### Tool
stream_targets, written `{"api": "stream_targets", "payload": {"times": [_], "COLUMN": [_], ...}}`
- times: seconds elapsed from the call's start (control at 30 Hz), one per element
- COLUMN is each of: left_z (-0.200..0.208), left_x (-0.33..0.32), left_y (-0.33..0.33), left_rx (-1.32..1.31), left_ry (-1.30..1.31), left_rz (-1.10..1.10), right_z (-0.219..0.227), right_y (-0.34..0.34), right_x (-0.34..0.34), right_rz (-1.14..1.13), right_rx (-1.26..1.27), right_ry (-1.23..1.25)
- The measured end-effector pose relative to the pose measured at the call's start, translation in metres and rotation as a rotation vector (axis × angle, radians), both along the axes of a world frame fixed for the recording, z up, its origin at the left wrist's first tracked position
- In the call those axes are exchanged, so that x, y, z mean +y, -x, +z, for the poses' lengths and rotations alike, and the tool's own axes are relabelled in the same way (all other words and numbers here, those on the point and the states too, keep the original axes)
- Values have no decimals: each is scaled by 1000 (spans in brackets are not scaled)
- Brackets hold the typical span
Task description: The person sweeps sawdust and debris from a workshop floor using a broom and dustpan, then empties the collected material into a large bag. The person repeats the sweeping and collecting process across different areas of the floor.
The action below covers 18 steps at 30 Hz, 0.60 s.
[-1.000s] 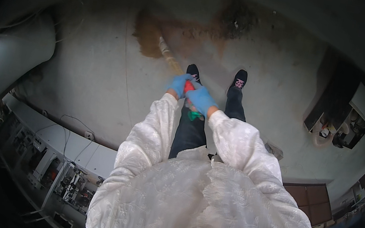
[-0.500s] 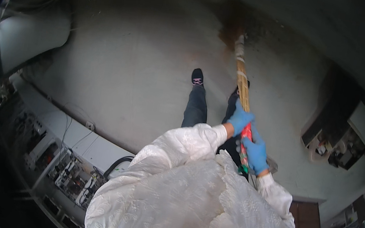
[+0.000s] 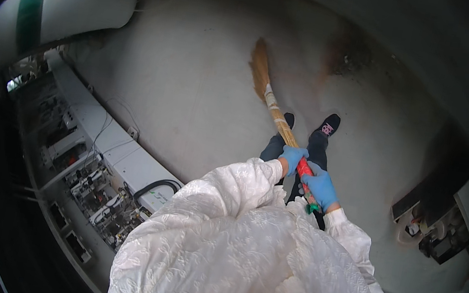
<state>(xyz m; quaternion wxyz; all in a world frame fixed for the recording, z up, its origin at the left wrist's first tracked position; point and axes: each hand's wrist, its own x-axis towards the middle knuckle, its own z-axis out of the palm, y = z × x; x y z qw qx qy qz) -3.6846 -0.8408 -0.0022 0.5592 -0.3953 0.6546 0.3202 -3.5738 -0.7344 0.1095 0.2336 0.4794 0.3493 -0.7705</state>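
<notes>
A long broom (image 3: 280, 117) slants from my body toward the far left, its brown bristle head (image 3: 259, 70) fanned out above the grey floor. My left hand (image 3: 293, 157), in a blue glove, wraps the straw-coloured shaft just ahead of the red wrapping. Behind it, my right hand (image 3: 321, 187), gloved in blue too, grips the red-wrapped handle (image 3: 305, 169). A bit of green shows at the handle's near end. White patterned sleeves cover both my arms. Between the broom head and my body, my two dark shoes (image 3: 330, 125) stand on the floor.
Along the left runs a long white machine (image 3: 107, 131) with cables and exposed parts. A large white cylinder (image 3: 87, 4) with a green band lies beyond it. Dark debris (image 3: 354, 61) marks the floor at far right. An open box with items (image 3: 434, 233) stands at right.
The broom head has swung from right to left and its bristles now show in full. Both hands have shifted slightly left with it. My feet have stepped, and the view has turned.
</notes>
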Motion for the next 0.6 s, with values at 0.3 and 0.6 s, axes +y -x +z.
{"api": "stream_targets", "payload": {"times": [0.3,0.6], "left_z": [-28,75], "left_x": [98,59], "left_y": [-50,-49], "left_rx": [-560,-400], "left_ry": [-313,-381], "left_rz": [165,60], "right_z": [47,122], "right_y": [-26,-34], "right_x": [71,-18], "right_rz": [495,383], "right_rx": [-205,-203], "right_ry": [-712,-828]}}
